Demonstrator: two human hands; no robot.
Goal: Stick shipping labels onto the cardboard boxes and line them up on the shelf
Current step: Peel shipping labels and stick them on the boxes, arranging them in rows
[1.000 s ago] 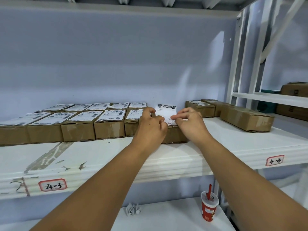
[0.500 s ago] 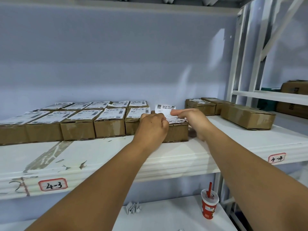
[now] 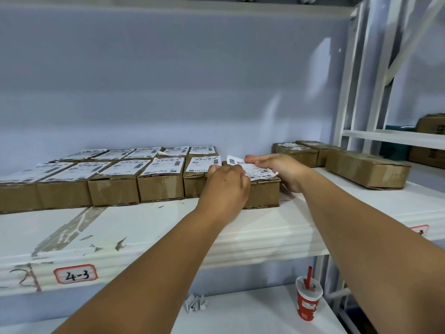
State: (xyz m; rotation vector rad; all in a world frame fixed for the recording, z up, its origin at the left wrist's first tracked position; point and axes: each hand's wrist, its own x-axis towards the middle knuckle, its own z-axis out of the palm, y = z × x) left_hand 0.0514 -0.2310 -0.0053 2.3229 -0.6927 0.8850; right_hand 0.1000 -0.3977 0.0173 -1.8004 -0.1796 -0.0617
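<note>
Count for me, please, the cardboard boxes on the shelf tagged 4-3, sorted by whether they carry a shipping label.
Labelled boxes: 10
Box now getting its label: 1
Boxes at the right with no whole label: 3
Total: 14

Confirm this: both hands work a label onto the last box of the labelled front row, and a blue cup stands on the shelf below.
No: the cup is red, not blue, as the head view shows. The left hand and right hand do work the label onto that box.
</note>
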